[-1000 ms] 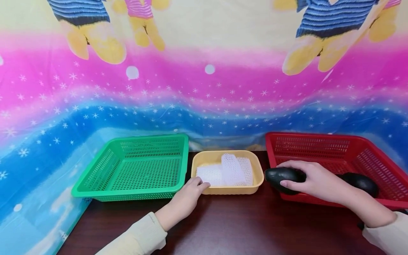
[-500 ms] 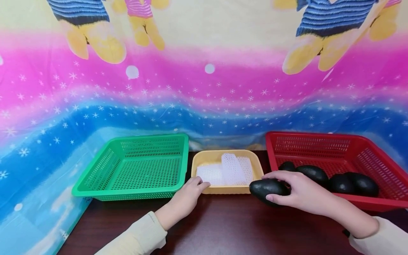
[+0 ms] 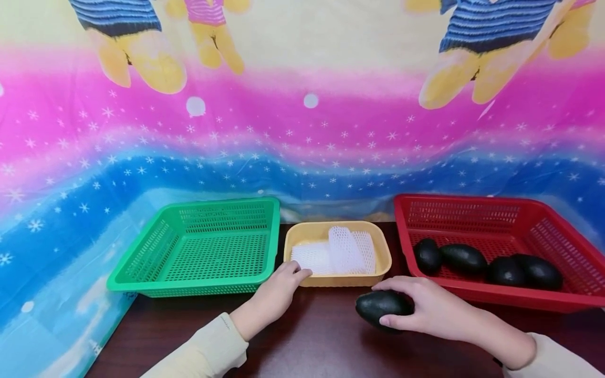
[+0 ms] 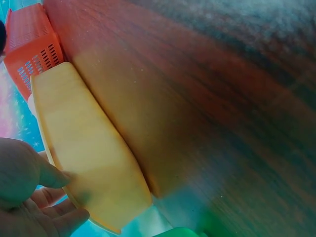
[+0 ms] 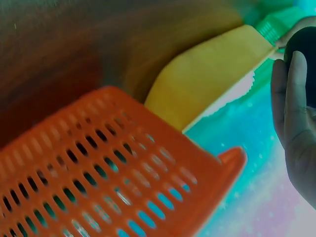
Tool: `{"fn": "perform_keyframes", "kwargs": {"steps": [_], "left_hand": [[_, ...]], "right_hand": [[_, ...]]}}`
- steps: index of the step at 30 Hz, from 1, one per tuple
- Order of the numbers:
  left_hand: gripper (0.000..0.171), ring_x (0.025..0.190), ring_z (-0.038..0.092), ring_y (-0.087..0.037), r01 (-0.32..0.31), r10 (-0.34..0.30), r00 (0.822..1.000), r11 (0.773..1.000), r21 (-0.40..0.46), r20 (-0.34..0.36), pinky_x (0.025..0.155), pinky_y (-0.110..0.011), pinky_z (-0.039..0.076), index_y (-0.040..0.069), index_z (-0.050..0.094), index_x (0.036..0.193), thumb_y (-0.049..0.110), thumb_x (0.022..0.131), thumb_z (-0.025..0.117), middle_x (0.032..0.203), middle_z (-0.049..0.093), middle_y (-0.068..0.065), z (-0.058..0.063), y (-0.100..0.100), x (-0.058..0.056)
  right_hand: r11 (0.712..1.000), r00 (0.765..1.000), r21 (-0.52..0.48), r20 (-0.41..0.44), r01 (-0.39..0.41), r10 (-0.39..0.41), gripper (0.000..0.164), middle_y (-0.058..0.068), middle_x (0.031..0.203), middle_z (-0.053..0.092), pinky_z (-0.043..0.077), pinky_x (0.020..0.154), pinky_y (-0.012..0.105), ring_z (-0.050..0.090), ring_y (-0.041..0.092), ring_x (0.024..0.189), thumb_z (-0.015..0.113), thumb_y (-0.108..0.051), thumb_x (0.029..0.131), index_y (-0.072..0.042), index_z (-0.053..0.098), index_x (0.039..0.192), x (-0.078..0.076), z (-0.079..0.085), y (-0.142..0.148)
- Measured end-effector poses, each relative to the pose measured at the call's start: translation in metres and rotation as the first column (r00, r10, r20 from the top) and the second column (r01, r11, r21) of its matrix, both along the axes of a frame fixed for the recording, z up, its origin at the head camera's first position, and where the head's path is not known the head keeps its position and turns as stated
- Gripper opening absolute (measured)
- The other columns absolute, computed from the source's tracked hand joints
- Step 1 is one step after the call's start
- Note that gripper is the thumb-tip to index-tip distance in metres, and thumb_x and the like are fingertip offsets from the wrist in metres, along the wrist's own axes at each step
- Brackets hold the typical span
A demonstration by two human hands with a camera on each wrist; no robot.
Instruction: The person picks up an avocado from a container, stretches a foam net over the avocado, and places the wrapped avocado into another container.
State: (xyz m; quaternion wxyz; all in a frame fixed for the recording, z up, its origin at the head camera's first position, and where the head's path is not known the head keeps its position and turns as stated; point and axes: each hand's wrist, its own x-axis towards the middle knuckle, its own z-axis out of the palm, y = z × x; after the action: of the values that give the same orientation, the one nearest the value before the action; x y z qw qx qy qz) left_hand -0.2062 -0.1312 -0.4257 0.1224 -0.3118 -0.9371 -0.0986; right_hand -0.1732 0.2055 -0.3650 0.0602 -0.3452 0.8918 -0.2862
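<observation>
My right hand (image 3: pixel 427 304) grips a dark avocado (image 3: pixel 382 308), thumb on its near side and fingers over the top, above the table in front of the red basket. In the right wrist view that avocado (image 5: pixel 307 64) is partly cut off at the edge. My left hand (image 3: pixel 276 291) rests with relaxed fingers at the front-left rim of the small yellow tub (image 3: pixel 342 281). The left wrist view has its fingertips (image 4: pixel 74 221) right at the tub's rim. Inside the tub lie white foam net sleeves (image 3: pixel 347 252).
The red basket (image 3: pixel 477 291) on the right holds several more avocados (image 3: pixel 463 258). A green basket (image 3: pixel 189 287) stands left of the tub, only its slotted floor and walls showing. A printed cloth (image 3: pixel 302 131) hangs behind all three on the dark wooden table (image 3: pixel 302 341).
My right hand has carried the avocado left and toward me, out from over the red basket. The avocados left in that basket have come into view. My left hand has stayed put.
</observation>
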Motion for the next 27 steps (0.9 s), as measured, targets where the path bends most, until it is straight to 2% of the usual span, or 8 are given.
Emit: {"fn": "perform_keyframes", "kwargs": {"steps": [7, 14, 19, 27], "left_hand": [[0.040, 0.099, 0.055, -0.021, 0.006, -0.006, 1.000, 1.000, 0.004, -0.002, 0.083, -0.032, 0.053, 0.010, 0.069, 0.124, -0.013, 0.092, 0.062, 0.097, 0.057, -0.005, 0.000, 0.001, -0.001], [0.041, 0.098, 0.056, -0.022, 0.009, -0.009, 1.000, 1.000, 0.014, -0.015, 0.082, -0.033, 0.053, 0.009, 0.069, 0.123, -0.015, 0.090, 0.063, 0.097, 0.057, -0.006, 0.002, 0.000, 0.001], [0.040, 0.096, 0.056, -0.023, 0.020, -0.019, 0.999, 1.000, 0.018, -0.037, 0.080, -0.034, 0.053, 0.008, 0.069, 0.121, -0.015, 0.090, 0.062, 0.096, 0.057, -0.006, 0.001, 0.000, 0.001], [0.038, 0.096, 0.055, -0.024, 0.021, -0.020, 0.999, 1.000, 0.024, -0.030, 0.080, -0.034, 0.053, 0.009, 0.069, 0.121, -0.014, 0.091, 0.062, 0.096, 0.056, -0.007, 0.000, 0.001, -0.001]], "right_hand": [[1.000, 0.998, -0.010, 0.061, -0.026, 0.026, 0.050, -0.004, 0.124, 0.066, 0.054, 0.074, 0.029, 0.059, 0.008, 0.102, 0.073, -0.051, 0.092, -0.020, 0.067, 0.132, 0.000, -0.016, -0.001], [0.998, 0.993, 0.023, 0.102, -0.054, 0.051, 0.056, -0.006, 0.126, 0.065, 0.055, 0.084, 0.032, 0.060, 0.011, 0.110, 0.072, -0.057, 0.091, -0.018, 0.067, 0.132, -0.006, -0.034, -0.009], [0.997, 0.995, 0.029, 0.071, -0.069, 0.067, 0.056, -0.008, 0.124, 0.065, 0.054, 0.086, 0.033, 0.059, 0.008, 0.109, 0.072, -0.057, 0.090, -0.018, 0.068, 0.130, -0.007, -0.045, -0.013], [0.997, 0.997, 0.023, 0.022, -0.078, 0.078, 0.055, -0.010, 0.122, 0.065, 0.053, 0.087, 0.032, 0.060, 0.007, 0.108, 0.073, -0.057, 0.091, -0.017, 0.069, 0.128, -0.009, -0.054, -0.015]]}}
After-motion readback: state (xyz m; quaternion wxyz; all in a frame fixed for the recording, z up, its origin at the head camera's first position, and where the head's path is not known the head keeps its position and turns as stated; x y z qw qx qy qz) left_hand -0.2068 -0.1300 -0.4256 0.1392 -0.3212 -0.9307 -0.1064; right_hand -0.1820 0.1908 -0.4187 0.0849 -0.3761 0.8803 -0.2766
